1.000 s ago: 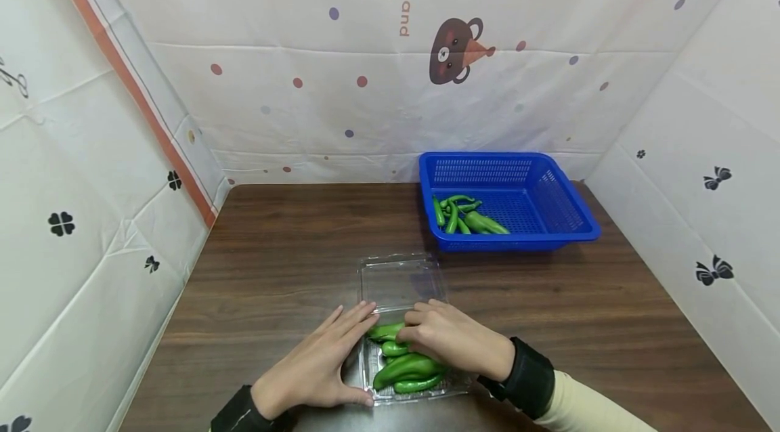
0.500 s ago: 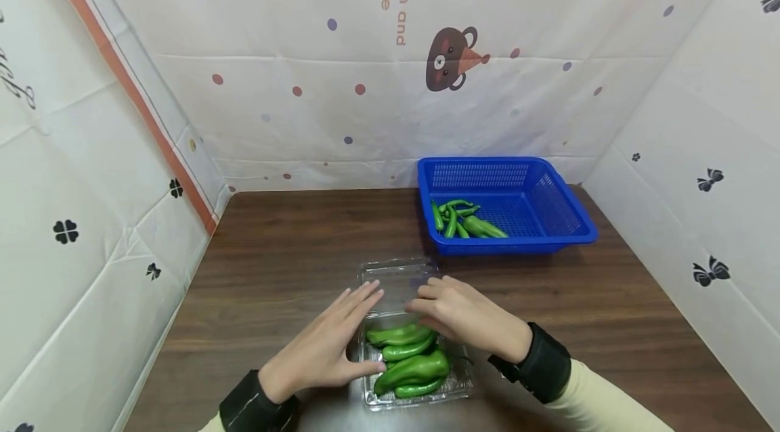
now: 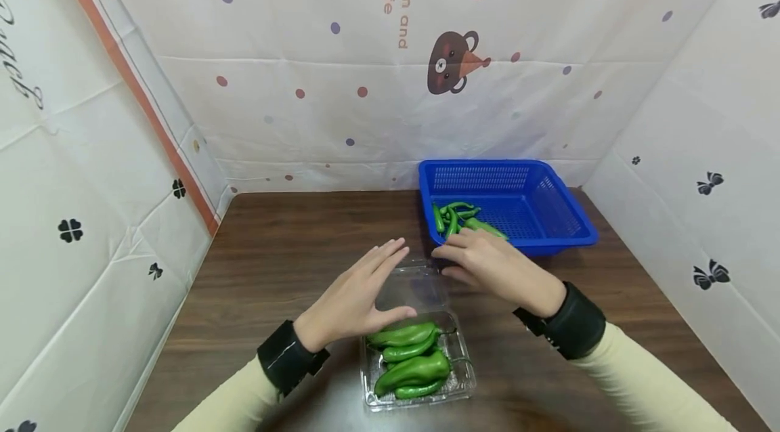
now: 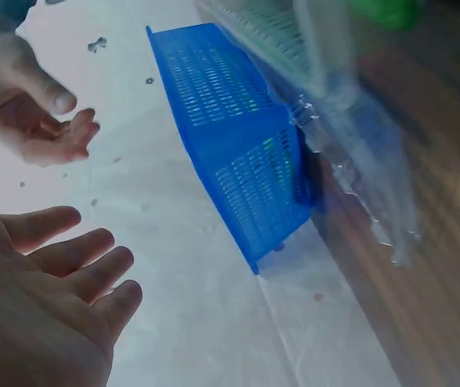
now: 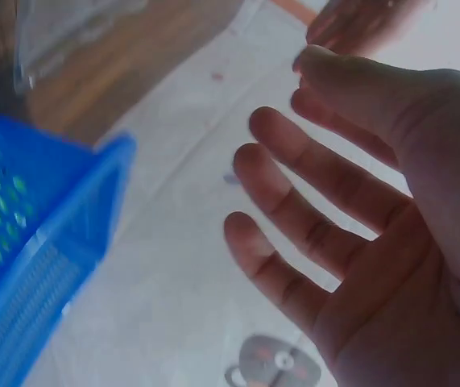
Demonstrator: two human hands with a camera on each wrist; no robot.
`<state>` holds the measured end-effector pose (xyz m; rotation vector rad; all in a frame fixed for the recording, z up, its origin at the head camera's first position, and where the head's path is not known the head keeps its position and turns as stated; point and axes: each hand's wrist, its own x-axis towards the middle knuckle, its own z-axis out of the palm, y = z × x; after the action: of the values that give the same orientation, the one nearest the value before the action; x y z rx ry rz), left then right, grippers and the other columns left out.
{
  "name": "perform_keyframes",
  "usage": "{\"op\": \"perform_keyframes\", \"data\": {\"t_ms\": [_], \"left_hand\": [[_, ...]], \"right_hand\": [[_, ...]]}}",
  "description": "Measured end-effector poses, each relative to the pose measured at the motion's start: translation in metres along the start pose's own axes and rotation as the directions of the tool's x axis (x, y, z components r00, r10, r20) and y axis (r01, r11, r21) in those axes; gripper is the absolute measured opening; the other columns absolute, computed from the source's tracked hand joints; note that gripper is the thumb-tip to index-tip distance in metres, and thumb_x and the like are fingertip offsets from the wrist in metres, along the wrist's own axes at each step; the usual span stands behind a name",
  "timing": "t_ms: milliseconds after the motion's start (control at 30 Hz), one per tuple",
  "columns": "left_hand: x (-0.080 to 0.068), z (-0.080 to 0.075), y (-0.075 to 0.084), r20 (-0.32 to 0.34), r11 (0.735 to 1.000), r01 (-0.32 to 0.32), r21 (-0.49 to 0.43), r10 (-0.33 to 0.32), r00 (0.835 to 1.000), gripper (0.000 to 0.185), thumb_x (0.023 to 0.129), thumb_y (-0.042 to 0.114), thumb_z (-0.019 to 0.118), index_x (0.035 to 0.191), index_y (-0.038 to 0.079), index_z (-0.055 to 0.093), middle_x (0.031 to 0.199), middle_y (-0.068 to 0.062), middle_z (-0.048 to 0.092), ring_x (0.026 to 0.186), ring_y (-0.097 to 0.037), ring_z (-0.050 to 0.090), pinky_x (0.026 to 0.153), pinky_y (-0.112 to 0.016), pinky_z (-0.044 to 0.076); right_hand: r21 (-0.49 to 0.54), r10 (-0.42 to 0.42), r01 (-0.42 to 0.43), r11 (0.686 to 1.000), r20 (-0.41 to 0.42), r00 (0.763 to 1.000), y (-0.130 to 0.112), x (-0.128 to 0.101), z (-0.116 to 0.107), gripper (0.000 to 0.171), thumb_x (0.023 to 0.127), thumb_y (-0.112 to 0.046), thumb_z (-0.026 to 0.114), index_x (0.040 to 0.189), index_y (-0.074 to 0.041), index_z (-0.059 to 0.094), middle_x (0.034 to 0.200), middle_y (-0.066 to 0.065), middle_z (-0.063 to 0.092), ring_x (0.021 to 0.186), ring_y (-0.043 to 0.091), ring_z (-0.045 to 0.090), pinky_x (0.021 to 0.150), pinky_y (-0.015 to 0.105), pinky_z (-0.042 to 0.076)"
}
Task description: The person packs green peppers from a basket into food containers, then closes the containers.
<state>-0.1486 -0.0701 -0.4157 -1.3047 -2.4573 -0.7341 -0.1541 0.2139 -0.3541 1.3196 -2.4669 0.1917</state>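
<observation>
Left of centre in the head view, the left hand point(image 3: 356, 296) hangs above the table point(image 3: 274, 263), fingers straight and spread, holding nothing. Just below it, low centre, a clear plastic box point(image 3: 463, 378) holds green peppers point(image 3: 409, 364), its lid point(image 3: 414, 283) lying open behind. Right of centre, the right hand point(image 3: 493, 266) hovers with relaxed, empty fingers near the blue basket point(image 3: 548, 208) in the upper right

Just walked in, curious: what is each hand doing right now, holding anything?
Left hand: open, fingers straight, holding nothing, above the clear plastic clamshell box.
Right hand: open, holding nothing.
</observation>
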Motion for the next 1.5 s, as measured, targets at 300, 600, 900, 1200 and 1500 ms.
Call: {"op": "perform_keyframes", "data": {"t_ms": [300,600,900,1200,1500], "left_hand": [[0.036,0.005,-0.009,0.038,0.999,-0.004,0.038,0.003,0.999,0.092,0.093,0.058,0.069,0.157,0.0,0.037,0.163,-0.019,0.035,0.151,-0.03,0.034,0.124,-0.046,0.027],[0.06,0.012,-0.017,0.096,0.997,0.008,0.078,-0.016,0.995,0.091,0.095,0.063,0.061,0.158,0.002,0.037,0.162,-0.02,0.036,0.151,-0.032,0.034,0.125,-0.046,0.024],[0.079,0.02,-0.025,0.151,0.99,0.09,0.112,-0.106,0.983,0.089,0.098,0.065,0.056,0.158,0.003,0.037,0.165,-0.018,0.032,0.152,-0.03,0.031,0.126,-0.043,0.022],[0.096,0.032,-0.031,0.211,0.981,0.141,0.135,-0.167,0.963,0.09,0.098,0.069,0.051,0.158,0.003,0.037,0.165,-0.016,0.032,0.153,-0.026,0.03,0.127,-0.042,0.02],[0.106,0.041,-0.036,0.232,0.968,0.198,0.153,-0.23,0.945,0.086,0.101,0.065,0.05,0.157,0.001,0.038,0.164,-0.018,0.033,0.153,-0.027,0.03,0.127,-0.042,0.021]], "right_hand": [[0.029,0.176,-0.181,0.983,0.139,0.975,0.041,0.009,-0.015,0.036,0.088,-0.018,0.083,0.121,-0.008,0.074,0.109,0.006,0.072,0.097,0.023,0.07,0.079,0.039,0.061],[0.069,0.336,-0.374,0.925,0.31,0.889,0.097,0.007,-0.009,0.04,0.094,-0.015,0.077,0.131,-0.002,0.068,0.121,0.015,0.071,0.107,0.032,0.069,0.087,0.048,0.059],[0.097,0.326,-0.427,0.899,0.504,0.8,0.131,0.008,0.0,0.039,0.097,-0.016,0.074,0.132,0.001,0.066,0.107,0.011,0.073,0.092,0.024,0.07,0.081,0.044,0.06],[0.048,0.369,-0.505,0.862,0.623,0.69,0.157,0.005,0.007,0.037,0.095,-0.016,0.075,0.127,0.0,0.068,0.095,0.006,0.07,0.084,0.019,0.067,0.077,0.042,0.059],[-0.031,0.429,-0.591,0.806,0.719,0.546,0.176,0.011,0.026,0.046,0.094,-0.022,0.077,0.134,-0.001,0.066,0.107,0.011,0.071,0.092,0.022,0.067,0.08,0.042,0.059]]}}
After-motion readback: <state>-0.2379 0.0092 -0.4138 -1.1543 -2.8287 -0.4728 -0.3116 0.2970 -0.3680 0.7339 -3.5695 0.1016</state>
